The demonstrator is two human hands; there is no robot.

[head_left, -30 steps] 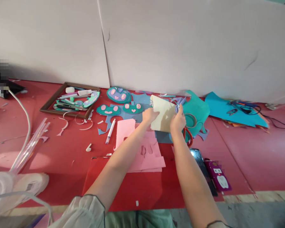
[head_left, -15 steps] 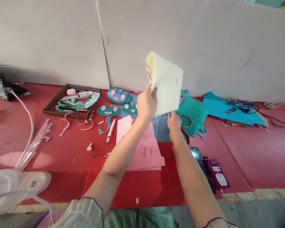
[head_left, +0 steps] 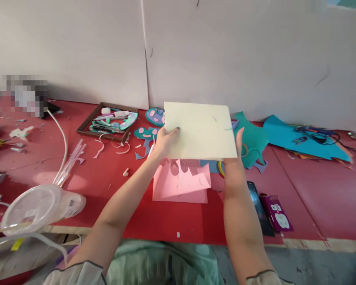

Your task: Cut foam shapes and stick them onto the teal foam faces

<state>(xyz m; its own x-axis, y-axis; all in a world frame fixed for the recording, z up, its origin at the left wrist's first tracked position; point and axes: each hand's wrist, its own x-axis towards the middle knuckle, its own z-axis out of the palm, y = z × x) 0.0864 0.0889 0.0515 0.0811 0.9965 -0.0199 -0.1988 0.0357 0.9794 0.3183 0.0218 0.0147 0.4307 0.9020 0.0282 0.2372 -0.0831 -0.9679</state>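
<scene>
There it was, the cream sheet (head_left: 201,132), raised broadside above the red table (head_left: 201,221); its lower left edge sat between the left thumb and the fingers tucked behind, while its lower right corner met the right hand (head_left: 239,147); beneath it lay the pink sheets (head_left: 178,190), partly covered from my view, with a blue sheet (head_left: 207,165) and a yellow ring (head_left: 221,169) peeping out; over to the left, the brown tray (head_left: 89,117) of pens and the decorated teal cutouts (head_left: 140,133), some half hidden by the cream; to the right, a teal sheet (head_left: 255,136) and the phone (head_left: 255,202); and the grip! The left hand (head_left: 165,143) was pinched closed on the cream sheet; the right thumb stood upright at the edge, its fingers hidden, their spread impossible to tell.
</scene>
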